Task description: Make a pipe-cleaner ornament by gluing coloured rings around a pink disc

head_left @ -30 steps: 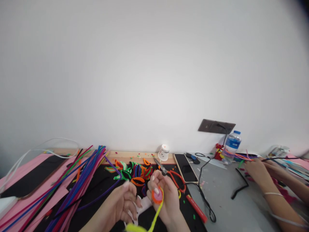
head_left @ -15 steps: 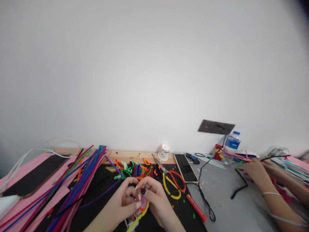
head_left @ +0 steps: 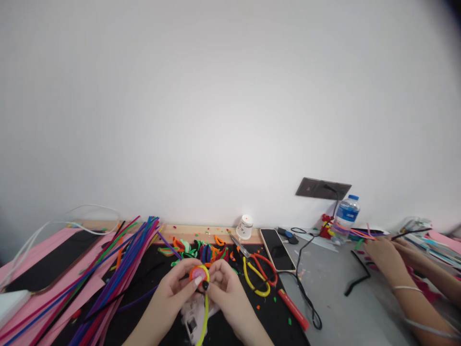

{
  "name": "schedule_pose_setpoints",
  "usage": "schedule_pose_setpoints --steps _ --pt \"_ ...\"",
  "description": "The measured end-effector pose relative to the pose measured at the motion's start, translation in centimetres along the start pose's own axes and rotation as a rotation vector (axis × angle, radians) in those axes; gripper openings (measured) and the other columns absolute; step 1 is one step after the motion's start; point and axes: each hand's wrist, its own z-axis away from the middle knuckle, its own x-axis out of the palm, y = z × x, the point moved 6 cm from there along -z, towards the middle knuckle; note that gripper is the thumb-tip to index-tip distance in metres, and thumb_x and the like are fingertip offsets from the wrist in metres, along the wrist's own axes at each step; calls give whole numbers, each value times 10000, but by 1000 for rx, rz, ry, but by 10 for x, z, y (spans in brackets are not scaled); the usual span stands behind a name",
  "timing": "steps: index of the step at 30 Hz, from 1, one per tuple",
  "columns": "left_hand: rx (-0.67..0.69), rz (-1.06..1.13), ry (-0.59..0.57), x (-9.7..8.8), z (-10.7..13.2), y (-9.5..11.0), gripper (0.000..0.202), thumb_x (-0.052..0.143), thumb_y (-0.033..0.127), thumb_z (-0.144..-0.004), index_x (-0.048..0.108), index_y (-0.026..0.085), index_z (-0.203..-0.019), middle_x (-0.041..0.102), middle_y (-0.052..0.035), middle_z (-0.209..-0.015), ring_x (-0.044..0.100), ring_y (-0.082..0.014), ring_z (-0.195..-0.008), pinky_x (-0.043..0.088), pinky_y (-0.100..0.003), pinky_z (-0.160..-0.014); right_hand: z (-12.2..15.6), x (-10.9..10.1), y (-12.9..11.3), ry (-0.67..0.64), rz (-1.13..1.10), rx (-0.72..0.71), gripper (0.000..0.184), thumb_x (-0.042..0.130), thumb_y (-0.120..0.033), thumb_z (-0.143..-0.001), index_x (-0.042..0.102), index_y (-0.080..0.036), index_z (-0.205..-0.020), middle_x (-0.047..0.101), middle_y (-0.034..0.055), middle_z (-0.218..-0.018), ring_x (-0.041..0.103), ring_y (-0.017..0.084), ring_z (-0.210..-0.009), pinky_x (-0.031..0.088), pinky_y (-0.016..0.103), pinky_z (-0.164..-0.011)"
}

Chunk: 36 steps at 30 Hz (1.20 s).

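Note:
My left hand and my right hand meet over the black mat, both pinched on a small coil of pink, orange and yellow pipe cleaner. A yellow-green tail of the pipe cleaner hangs down from the coil between my wrists. A white object lies under my hands, partly hidden. Behind my fingers sits a pile of bent pipe-cleaner loops in orange, green, blue and red.
A bundle of long coloured pipe cleaners lies on pink sheets at left. Scissors, a phone, a white jar, a black cable and a water bottle sit to the right. Another person's hands work at far right.
My hands came together and lifted slightly. The coil, held earlier in the right hand alone, is now pinched by both, and the yellow tail has been wound partly round its rim.

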Motion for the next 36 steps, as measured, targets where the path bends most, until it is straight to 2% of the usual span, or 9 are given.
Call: schedule_pose_setpoints --steps 4,8,13,16,20,26,31,34,36 --pt "78 -75 -11 -1 -1 3 278 731 396 -707 632 207 -886 683 3 -746 639 -171 -612 500 -246 -517 1 0 -4 31 11 -6 292 788 -182 -646 520 -179 -764 514 -88 -574 405 53 -477 300 149 -479" --pt "194 -169 -12 -3 -1 6 194 741 327 -719 638 187 -804 672 9 -691 629 -159 -638 485 -237 -588 4 -1 -15 72 -24 16 273 812 -215 -632 567 -165 -744 529 -82 -539 423 53 -435 321 152 -444" --pt "96 -20 -46 2 0 3 278 745 385 -714 570 212 -844 638 53 -630 575 -112 -482 434 -196 -451 6 1 -16 27 -250 103 281 757 -393 -717 678 -134 -793 634 10 -600 497 81 -442 362 178 -428" --pt "31 2 -24 4 1 5 347 767 425 -671 595 203 -875 643 49 -620 552 -102 -421 422 -193 -404 6 3 -17 1 -278 128 296 792 -356 -670 726 -120 -837 678 49 -703 516 87 -466 392 195 -449" --pt "12 -33 4 3 0 7 364 783 455 -625 664 173 -821 662 23 -612 568 -113 -422 451 -210 -411 6 2 -18 29 -209 111 312 874 -210 -524 733 -149 -795 677 18 -704 513 85 -495 377 190 -474" --pt "-4 -105 -16 0 -3 -2 288 772 404 -639 693 163 -775 657 21 -553 559 -117 -413 453 -208 -408 5 -3 -21 78 -153 23 242 813 -322 -651 657 -138 -630 517 -51 -511 359 58 -427 266 189 -430" --pt "-22 -156 -99 5 0 -4 186 751 324 -668 689 153 -709 603 38 -475 530 -106 -389 430 -198 -400 4 -4 -19 31 -141 80 293 796 -355 -678 628 -121 -621 444 -72 -484 235 34 -405 149 195 -407" --pt "-30 -144 -130 8 2 -2 173 762 303 -657 687 151 -695 607 40 -468 532 -103 -387 442 -199 -407 3 -6 -19 37 -79 82 309 778 -370 -693 612 -123 -613 410 -82 -474 210 33 -404 136 202 -412" --pt "-22 -115 -92 3 0 0 208 771 332 -652 685 152 -713 614 39 -477 537 -108 -389 447 -203 -402 2 -8 -23 42 -7 39 263 758 -353 -706 627 -131 -653 447 -69 -511 278 49 -427 198 199 -431"
